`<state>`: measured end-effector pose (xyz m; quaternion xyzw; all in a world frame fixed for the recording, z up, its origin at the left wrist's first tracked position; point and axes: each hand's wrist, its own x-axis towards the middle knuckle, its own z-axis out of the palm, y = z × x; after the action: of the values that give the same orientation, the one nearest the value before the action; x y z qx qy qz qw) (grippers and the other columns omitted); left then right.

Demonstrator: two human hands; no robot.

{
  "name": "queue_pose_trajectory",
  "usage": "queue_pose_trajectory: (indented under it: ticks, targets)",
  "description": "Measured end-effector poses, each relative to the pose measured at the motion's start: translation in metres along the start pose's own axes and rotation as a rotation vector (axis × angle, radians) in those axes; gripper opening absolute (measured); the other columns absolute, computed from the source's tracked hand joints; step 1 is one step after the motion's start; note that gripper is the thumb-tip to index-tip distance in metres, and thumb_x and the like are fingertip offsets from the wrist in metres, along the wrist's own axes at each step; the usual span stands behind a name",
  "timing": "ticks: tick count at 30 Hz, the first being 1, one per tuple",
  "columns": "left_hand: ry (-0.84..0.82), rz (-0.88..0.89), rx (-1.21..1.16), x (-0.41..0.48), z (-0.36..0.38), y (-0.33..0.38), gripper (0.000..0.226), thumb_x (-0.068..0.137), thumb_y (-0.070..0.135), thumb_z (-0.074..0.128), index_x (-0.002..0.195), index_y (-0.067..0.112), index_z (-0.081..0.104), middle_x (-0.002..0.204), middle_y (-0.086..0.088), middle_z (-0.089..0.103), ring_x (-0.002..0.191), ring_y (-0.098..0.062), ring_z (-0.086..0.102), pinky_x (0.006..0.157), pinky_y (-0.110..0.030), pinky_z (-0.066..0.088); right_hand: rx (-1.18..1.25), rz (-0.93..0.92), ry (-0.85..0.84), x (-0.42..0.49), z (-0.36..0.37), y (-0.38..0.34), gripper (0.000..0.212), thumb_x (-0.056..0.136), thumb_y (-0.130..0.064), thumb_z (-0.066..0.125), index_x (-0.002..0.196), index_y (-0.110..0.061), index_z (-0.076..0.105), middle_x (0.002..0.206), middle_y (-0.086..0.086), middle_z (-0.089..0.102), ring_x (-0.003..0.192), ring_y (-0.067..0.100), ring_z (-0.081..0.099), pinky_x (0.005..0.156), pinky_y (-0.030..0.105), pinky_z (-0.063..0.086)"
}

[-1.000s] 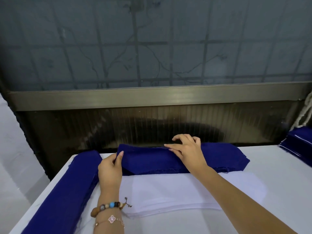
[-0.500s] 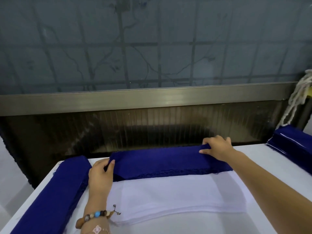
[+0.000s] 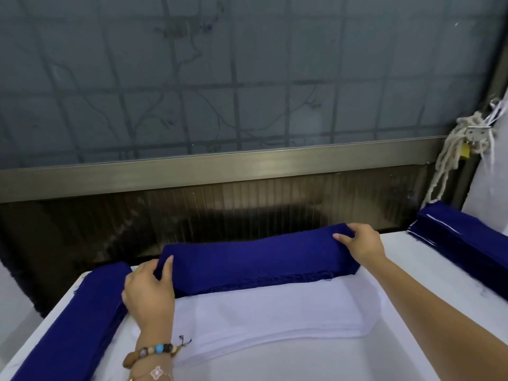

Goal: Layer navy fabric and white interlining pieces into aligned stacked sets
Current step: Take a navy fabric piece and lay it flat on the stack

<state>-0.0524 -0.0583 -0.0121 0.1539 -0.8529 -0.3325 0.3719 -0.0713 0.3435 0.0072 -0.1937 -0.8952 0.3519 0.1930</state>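
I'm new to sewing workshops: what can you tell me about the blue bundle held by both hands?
The navy bundle is a long, thick stack of deep-blue woven pieces, fraying along its near edge. It lies crosswise at the far side of the table, overlapping the white interlining. The left hand grips its left end, the right hand its right.

Both our arms stretch forward, well apart. Our left hand [image 3: 149, 292] sits low, its back turned up, with one finger laid over the end of the navy fabric [image 3: 253, 259] and the rest curled at its edge. Our right hand [image 3: 360, 243] reaches farther out, fingers [image 3: 356, 229] hooked over the other end and thumb pressing the near side. The bare forearm angles in from lower right.
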Motion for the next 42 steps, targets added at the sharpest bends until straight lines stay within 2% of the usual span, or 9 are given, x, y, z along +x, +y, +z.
queue_pose_trajectory:
  ticks: [5,8,12,15,18,26,31,36,42]
  targets:
    - [0.041,-0.084,-0.293,-0.015,-0.018,0.022,0.033,0.096,0.034,0.055,0.08,0.006,0.063,0.057,-0.001,0.051,0.055,-0.019,0.047,0.052,-0.028,0.037,0.31,-0.074,0.094,-0.015,-0.028,-0.013,0.018,0.091,-0.025,0.064,0.105,-0.014,0.063,0.092,-0.003,0.063,0.09,0.02,0.06,0.077,0.034,0.051]
    - [-0.02,-0.105,-0.402,-0.015,-0.038,0.025,0.035,0.097,0.035,0.053,0.072,0.011,0.057,0.06,-0.006,0.054,0.057,-0.02,0.049,0.052,-0.028,0.035,0.485,-0.067,0.127,-0.03,-0.047,-0.014,0.009,0.092,-0.024,0.062,0.094,-0.015,0.063,0.086,-0.001,0.067,0.085,0.021,0.064,0.064,0.029,0.05]
    - [-0.068,-0.188,-0.438,-0.029,-0.068,0.02,0.038,0.097,0.034,0.052,0.067,0.012,0.055,0.065,-0.007,0.056,0.064,-0.024,0.053,0.054,-0.031,0.035,0.571,-0.035,0.079,-0.067,-0.065,-0.006,0.012,0.094,-0.027,0.059,0.085,-0.019,0.064,0.085,0.004,0.069,0.081,0.022,0.065,0.071,0.04,0.053]
    - [-0.085,-0.289,-0.395,-0.049,-0.083,0.009,0.034,0.097,0.032,0.052,0.072,0.01,0.053,0.07,0.001,0.055,0.069,-0.021,0.052,0.059,-0.031,0.037,0.541,-0.046,0.039,-0.101,-0.068,0.01,0.014,0.095,-0.025,0.058,0.09,-0.014,0.065,0.084,0.004,0.07,0.08,0.022,0.065,0.065,0.033,0.051]
    - [-0.11,-0.311,-0.332,-0.071,-0.093,-0.009,0.029,0.098,0.031,0.052,0.094,0.004,0.062,0.085,0.0,0.059,0.077,-0.018,0.052,0.072,-0.036,0.042,0.507,-0.043,0.028,-0.133,-0.066,0.026,0.013,0.095,-0.024,0.057,0.092,-0.014,0.065,0.084,0.002,0.069,0.079,0.02,0.064,0.061,0.029,0.047]
    - [-0.186,-0.092,-0.212,-0.12,-0.115,-0.036,0.024,0.097,0.018,0.055,0.074,0.023,0.053,0.067,0.009,0.055,0.062,-0.006,0.051,0.053,-0.019,0.035,0.281,-0.046,0.06,-0.194,-0.055,0.076,0.018,0.094,-0.021,0.057,0.076,-0.02,0.062,0.069,-0.007,0.067,0.068,0.016,0.062,0.059,0.033,0.049]
    - [-0.236,-0.096,-0.047,-0.123,-0.114,-0.035,0.009,0.096,0.012,0.053,0.093,0.011,0.061,0.069,0.004,0.054,0.061,-0.007,0.05,0.053,-0.021,0.038,0.057,-0.056,0.029,-0.2,-0.056,0.078,0.023,0.089,-0.023,0.057,0.069,-0.013,0.055,0.059,-0.001,0.061,0.061,0.023,0.058,0.059,0.033,0.047]
    - [-0.284,-0.167,0.026,-0.122,-0.117,-0.03,0.036,0.09,0.008,0.062,0.124,0.01,0.052,0.083,-0.003,0.057,0.072,-0.014,0.055,0.059,-0.022,0.043,-0.219,-0.078,0.002,-0.202,-0.057,0.07,0.014,0.089,-0.035,0.056,0.089,-0.02,0.055,0.074,-0.005,0.064,0.073,0.02,0.061,0.069,0.032,0.047]
    - [-0.287,-0.205,0.037,-0.123,-0.118,-0.028,0.035,0.087,0.001,0.062,0.12,0.004,0.052,0.098,-0.017,0.06,0.08,-0.024,0.058,0.068,-0.033,0.05,-0.137,-0.062,-0.065,-0.208,-0.062,0.063,0.034,0.088,-0.021,0.055,0.118,-0.028,0.04,0.079,-0.004,0.062,0.075,0.017,0.06,0.079,0.034,0.046]
